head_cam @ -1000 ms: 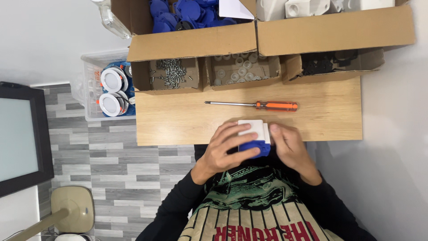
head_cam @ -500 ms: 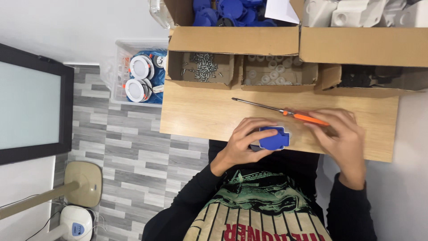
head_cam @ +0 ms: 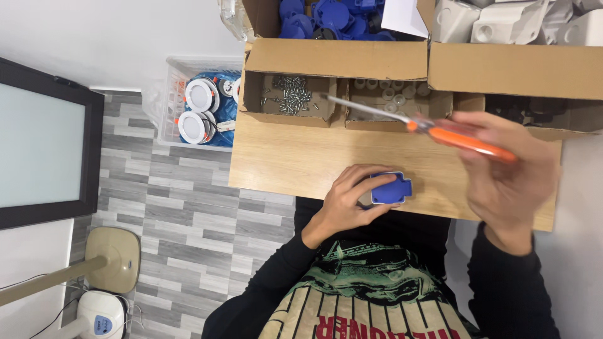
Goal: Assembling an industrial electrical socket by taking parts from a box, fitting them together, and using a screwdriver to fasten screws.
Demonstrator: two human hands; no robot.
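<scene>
My left hand (head_cam: 348, 199) grips a blue plastic socket part (head_cam: 391, 190) and presses it onto the wooden table (head_cam: 295, 160) near its front edge. My right hand (head_cam: 505, 176) is raised above the table's right side and holds an orange-handled screwdriver (head_cam: 461, 139). Its metal shaft points left toward the small cardboard trays. The two hands are well apart, and the screwdriver tip hangs over the tray of washers.
Small cardboard trays at the table's back hold screws (head_cam: 290, 97) and white washers (head_cam: 383, 94). Behind them, larger boxes hold blue parts (head_cam: 326, 16) and grey-white housings (head_cam: 509, 22). A clear bin of round lamps (head_cam: 201, 110) stands on the floor at left, beside a dark-framed panel (head_cam: 41, 141).
My right hand has picked the screwdriver up off the table and lifted it to the right. The left hand keeps hold of the blue part, whose white piece is no longer visible.
</scene>
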